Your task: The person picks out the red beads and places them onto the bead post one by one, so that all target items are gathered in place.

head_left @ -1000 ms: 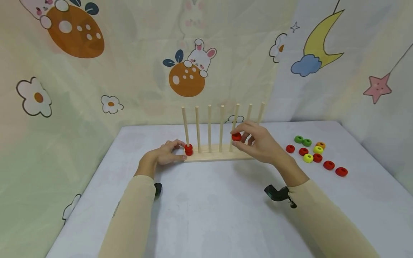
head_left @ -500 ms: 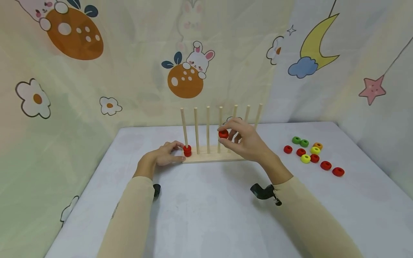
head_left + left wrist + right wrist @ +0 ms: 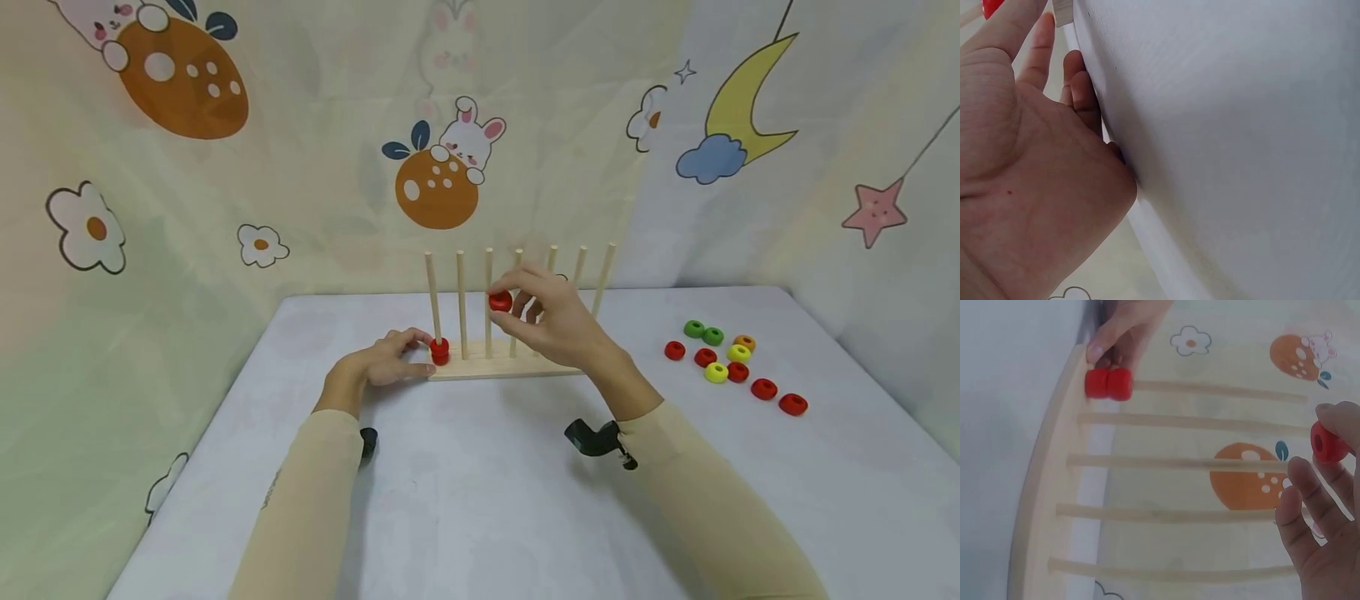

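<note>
My right hand (image 3: 551,312) pinches a red bead (image 3: 500,302) between thumb and fingertips, in front of the middle pegs of a wooden peg rack (image 3: 487,367). In the right wrist view, the hole of the held bead (image 3: 1319,442) faces the rack, and the bead is near the top of the pegs. My left hand (image 3: 386,358) rests at the rack's left end, its thumb and index finger extended and touching the base. Two stacked red beads (image 3: 1108,384) sit at the bottom of the leftmost peg (image 3: 432,292). The left wrist view shows the palm (image 3: 1041,181) and a corner of the base (image 3: 1064,12).
On the right of the white table (image 3: 465,500) lie loose beads: green beads (image 3: 703,332), yellow beads (image 3: 716,372), an orange bead (image 3: 745,342) and several red beads (image 3: 764,389). A patterned cloth (image 3: 330,167) hangs behind the table.
My right hand has carried the red bead leftward along the rack, from the right-hand pegs to the middle ones, and slightly higher. The left hand has stayed at the rack's end.
</note>
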The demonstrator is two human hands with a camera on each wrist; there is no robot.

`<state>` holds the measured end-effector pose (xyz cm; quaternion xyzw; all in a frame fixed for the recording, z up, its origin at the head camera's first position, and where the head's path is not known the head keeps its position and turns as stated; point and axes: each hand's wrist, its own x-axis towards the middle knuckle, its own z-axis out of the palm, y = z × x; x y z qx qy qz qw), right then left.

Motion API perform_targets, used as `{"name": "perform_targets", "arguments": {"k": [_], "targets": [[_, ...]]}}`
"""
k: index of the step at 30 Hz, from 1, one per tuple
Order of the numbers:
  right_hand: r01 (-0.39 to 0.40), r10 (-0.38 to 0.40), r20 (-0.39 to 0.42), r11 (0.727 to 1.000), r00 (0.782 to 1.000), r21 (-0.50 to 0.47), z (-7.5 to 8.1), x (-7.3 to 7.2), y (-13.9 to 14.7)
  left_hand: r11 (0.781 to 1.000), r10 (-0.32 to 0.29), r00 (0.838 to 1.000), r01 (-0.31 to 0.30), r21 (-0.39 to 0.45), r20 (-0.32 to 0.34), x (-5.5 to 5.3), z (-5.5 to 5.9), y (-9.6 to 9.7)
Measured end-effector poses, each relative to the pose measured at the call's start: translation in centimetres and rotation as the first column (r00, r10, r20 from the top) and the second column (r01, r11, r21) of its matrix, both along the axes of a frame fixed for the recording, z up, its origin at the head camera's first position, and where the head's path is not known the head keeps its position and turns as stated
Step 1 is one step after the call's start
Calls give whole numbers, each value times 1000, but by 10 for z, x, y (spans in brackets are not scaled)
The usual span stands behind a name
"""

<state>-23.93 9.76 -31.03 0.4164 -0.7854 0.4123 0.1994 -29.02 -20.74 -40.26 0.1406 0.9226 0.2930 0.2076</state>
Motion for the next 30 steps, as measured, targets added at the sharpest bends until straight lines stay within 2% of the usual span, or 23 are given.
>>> {"name": "perform_targets", "arguments": {"k": [6, 13, 22, 30], "targets": [[-7, 8, 15, 998, 1000, -60, 1, -1, -12, 999, 9, 1000, -9, -33, 18, -4, 0, 2], [-18, 23, 51, 995, 998, -96, 4, -4, -28, 1000, 0, 1000, 0, -12, 5, -2, 1, 2], [-13, 17, 53, 997, 998, -71, 8, -9, -41, 1000, 7, 999, -7, -1, 33, 0, 2, 0], [3, 0, 35, 998, 999, -69, 16, -13, -53, 1000, 17, 999, -17, 10, 27, 0, 1, -2]]}}
